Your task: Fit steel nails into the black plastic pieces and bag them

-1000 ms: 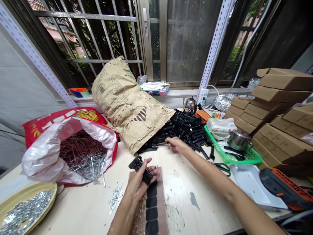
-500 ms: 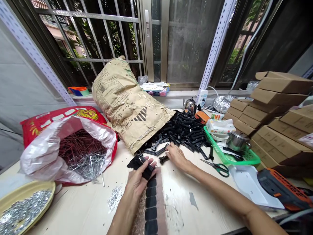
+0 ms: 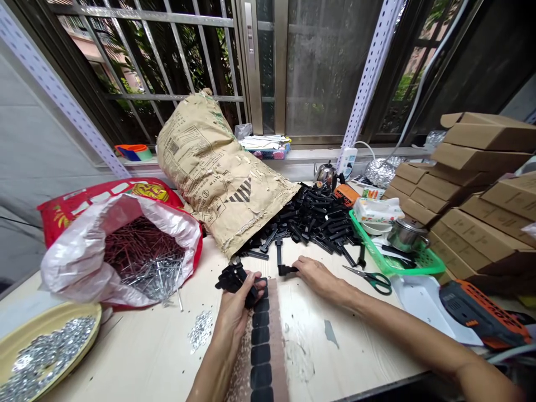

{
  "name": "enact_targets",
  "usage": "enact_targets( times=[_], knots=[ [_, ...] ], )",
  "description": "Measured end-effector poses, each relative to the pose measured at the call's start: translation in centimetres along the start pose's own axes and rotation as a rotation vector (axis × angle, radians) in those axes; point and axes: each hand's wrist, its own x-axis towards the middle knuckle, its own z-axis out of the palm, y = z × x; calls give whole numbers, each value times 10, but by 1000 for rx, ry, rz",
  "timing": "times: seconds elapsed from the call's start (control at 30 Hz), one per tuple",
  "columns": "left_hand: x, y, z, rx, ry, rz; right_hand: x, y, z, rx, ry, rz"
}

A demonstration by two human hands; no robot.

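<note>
And there was the desk (image 3: 360,346), pale and wood-grained, carrying the lot! Down its right side stood the cardboard boxes (image 3: 481,240), stacked, square-edged, matt brown. Across the back sprawled the paper sack (image 3: 221,167), creased and scuffed, its ragged mouth tipped over the black pile (image 3: 326,215); over on the left gaped the red-and-white bag (image 3: 84,268), glossy, crumpled, bristling with thin metal rods (image 3: 138,245).

Then that pile itself, slim and hard-looking, tangled at every angle, and here was the score: only a handful looked gathered, with far more left lying loose. Next came the brown strip (image 3: 277,335), worn and flat, bearing a neat row of black rounded squares (image 3: 260,335).

Now the hands! The left hand (image 3: 237,307) had its fingers curled firmly round the black bundle (image 3: 230,279), a chunky, knobbly clutch too dark to count, at the strip's far end. The right hand (image 3: 320,279) lay low over the desk, fingers drawn together, tips at one black piece (image 3: 288,270) with a blunt, thicker end; whether they truly pinched it, I couldn't tell. Smallest of all, the silvery bits (image 3: 201,330) glinted, flat and scattered, left of the strip.
</note>
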Motion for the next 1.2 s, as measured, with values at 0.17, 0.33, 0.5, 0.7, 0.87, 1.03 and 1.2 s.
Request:
enact_targets(
  times=[0.17, 0.33, 0.5, 0.7, 0.87, 1.03, 1.2],
  knots=[
    [-10, -15, 14, -45, -115, -5, 0, -39, -7, 252, 74, -85],
    [0, -17, 2, -131, -67, -174, 33, -41, -9, 478, -154, -15],
    [2, -1, -18, -259, -51, -270, 66, -14, 5, 216, 204, 412],
    [-2, 10, -27, -331, 24, -219, 53, -29, 10, 249, 216, 376],
    [-9, 1, -25, -326, 3, -34, 30, -86, 15, 498, 256, -74],
    [-16, 0, -41, -332, -54, 100, 30, -130, 37, 445, 252, -277],
    [-18, 12, -91, -288, 83, 79, 51, -147, 56, 739, -66, -343]
  ],
)
